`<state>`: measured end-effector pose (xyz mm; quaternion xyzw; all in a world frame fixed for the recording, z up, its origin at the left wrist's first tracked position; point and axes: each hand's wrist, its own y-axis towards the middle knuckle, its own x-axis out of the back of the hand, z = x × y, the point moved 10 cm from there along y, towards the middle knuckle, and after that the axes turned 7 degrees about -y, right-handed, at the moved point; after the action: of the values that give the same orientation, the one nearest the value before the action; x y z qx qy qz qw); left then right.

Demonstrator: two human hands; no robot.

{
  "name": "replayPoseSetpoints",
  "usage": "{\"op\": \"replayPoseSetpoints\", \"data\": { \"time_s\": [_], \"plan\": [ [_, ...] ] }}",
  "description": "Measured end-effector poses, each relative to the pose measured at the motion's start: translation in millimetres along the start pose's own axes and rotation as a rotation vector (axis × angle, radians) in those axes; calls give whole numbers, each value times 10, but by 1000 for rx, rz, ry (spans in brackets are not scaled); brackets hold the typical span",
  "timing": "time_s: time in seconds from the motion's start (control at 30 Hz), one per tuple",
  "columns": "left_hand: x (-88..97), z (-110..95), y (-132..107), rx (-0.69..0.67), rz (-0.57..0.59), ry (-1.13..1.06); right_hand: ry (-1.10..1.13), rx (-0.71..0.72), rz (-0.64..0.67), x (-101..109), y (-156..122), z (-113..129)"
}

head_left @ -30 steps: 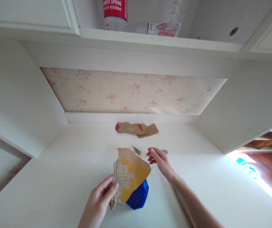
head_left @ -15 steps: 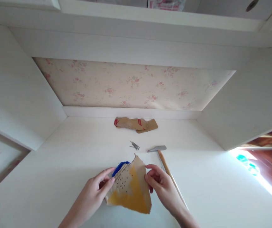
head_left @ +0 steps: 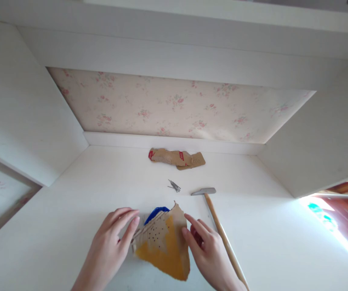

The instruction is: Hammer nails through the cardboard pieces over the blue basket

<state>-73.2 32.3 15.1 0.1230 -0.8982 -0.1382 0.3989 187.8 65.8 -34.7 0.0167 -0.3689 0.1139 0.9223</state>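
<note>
A torn piece of cardboard [head_left: 174, 246], tan with yellow print and many small holes, is tilted up in front of me. My right hand [head_left: 206, 250] pinches its right edge between thumb and forefinger. Just off the left edge is my left hand [head_left: 116, 230], thumb and fingers apart and holding nothing. Part of a blue object [head_left: 155, 212] shows behind the cardboard; the rest of it is hidden. To the right lies a hammer [head_left: 219, 222] with a wooden handle, partly behind my right hand. Several nails [head_left: 174, 186] lie in a small pile beyond the cardboard.
Torn brown cardboard strips [head_left: 170, 157] with red print lie near the back of the white surface [head_left: 113, 173]. White panels [head_left: 310, 133] enclose the sides, and floral wallpaper [head_left: 177, 105] covers the back. Bright light falls on a reddish wooden floor [head_left: 344, 218] at right.
My left hand has let go of the cardboard's left edge and moved left, its fingers opening. The cardboard has dipped slightly at its lower edge. The view has shifted and tilted a little.
</note>
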Motion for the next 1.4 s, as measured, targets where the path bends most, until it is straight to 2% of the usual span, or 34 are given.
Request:
{"op": "replayPoseSetpoints", "data": {
  "time_s": [0.1,0.23,0.33,0.4,0.47,0.57,0.67,0.8,0.93,1.2,1.4],
  "plan": [
    [109,-146,-118,-89,-44,49,-16,14,-76,85,35,10],
    [-4,-335,-299,-216,-9,106,34,-18,-74,65,118,-26],
    [-39,-360,-354,-249,-55,123,7,-28,-96,88,248,-61],
    [-29,-419,-368,-282,-100,115,-88,0,-120,138,408,-54],
    [-55,-573,-385,-353,-105,90,-159,35,-114,165,633,-37],
    [-199,-913,-430,-494,-42,52,-319,80,-44,106,1031,0],
    [-388,-1106,-430,-527,-10,96,-476,92,30,-42,1380,13],
    [-600,-1103,-394,-521,17,148,-634,105,135,-309,1623,-25],
    [-644,-1031,-351,-535,67,97,-711,96,186,-461,1676,-135],
    [-644,-942,-147,-523,354,-6,-705,42,185,-493,1668,-278],
    [-623,-926,-124,-555,398,-23,-597,37,121,-425,1626,-269]
  ]
}}
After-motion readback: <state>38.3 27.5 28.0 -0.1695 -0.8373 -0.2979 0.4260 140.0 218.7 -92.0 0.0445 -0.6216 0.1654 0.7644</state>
